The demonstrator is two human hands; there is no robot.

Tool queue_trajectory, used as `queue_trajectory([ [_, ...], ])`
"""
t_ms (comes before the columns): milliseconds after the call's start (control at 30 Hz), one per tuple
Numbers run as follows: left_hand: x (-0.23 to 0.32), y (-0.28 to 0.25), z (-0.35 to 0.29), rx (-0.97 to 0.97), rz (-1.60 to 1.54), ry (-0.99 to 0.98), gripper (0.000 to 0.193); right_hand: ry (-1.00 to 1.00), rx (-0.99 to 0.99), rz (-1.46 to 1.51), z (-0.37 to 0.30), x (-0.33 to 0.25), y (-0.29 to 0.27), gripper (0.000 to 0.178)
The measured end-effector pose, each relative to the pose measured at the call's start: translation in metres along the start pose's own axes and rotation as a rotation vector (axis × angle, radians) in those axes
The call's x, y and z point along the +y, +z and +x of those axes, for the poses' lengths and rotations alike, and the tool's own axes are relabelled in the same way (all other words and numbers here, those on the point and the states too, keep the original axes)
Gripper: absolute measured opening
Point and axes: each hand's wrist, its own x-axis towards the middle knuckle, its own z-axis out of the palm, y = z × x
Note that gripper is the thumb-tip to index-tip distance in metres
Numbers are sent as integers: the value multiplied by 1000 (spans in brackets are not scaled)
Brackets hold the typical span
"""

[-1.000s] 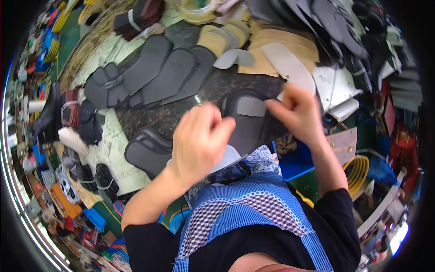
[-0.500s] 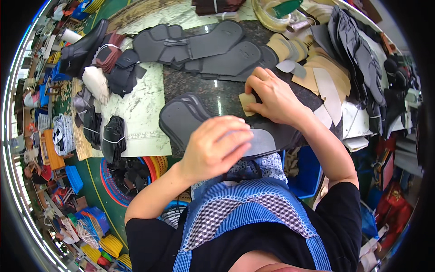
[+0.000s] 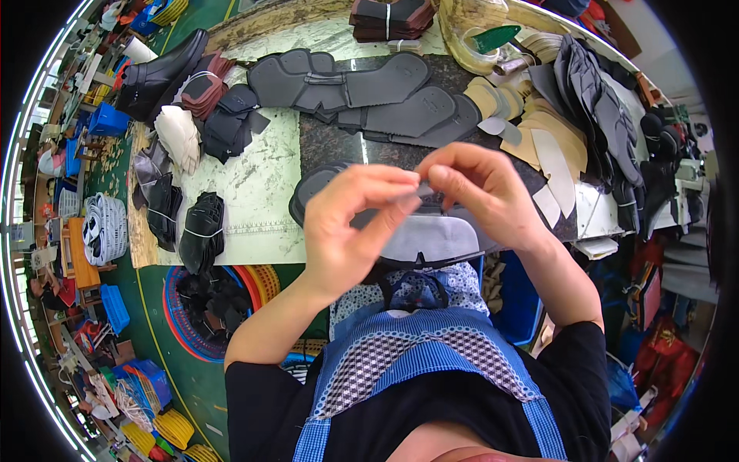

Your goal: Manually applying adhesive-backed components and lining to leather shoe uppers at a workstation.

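My left hand [image 3: 346, 223] and my right hand [image 3: 485, 196] meet at the fingertips above the dark stone slab [image 3: 327, 138]. Both are closed in a pinch. A thin greyish piece shows blurred by the left fingers; what exactly each hand pinches I cannot make out. Just below them, at the table's near edge, lies a cut shoe piece [image 3: 429, 237] with a light grey face and a dark rim. Partly behind my left hand is a stack of dark grey shoe pieces [image 3: 312, 189]. More dark grey shoe pieces [image 3: 385, 85] are spread along the far side of the slab.
Tan and grey cut pieces [image 3: 550, 150] lie at the right, beside draped black pieces [image 3: 593, 100]. A tub with a green-handled tool [image 3: 495, 38] stands at the back. Tied black bundles [image 3: 202, 231] and a black boot [image 3: 162, 73] sit left. Below is a round basket [image 3: 171, 316].
My right hand has lifted off the small tan piece on the slab and come toward my left hand. My left hand has risen slightly, and the fingertips now meet.
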Motion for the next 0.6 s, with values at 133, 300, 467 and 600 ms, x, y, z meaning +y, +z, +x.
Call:
queue_trajectory([
  [133,-2,2,-7,93,-676,-612,11,-103,134,-70,-3,-10,6,19],
  [300,6,1,-8,-64,-779,-700,14,-6,-69,-249,-12,-18,6,13],
  [467,22,3,-12,-289,-983,-680,26,170,-395,-132,-40,-19,9,10],
  [600,29,10,0,-221,-141,342,26,124,-296,87,-64,9,1,9],
])
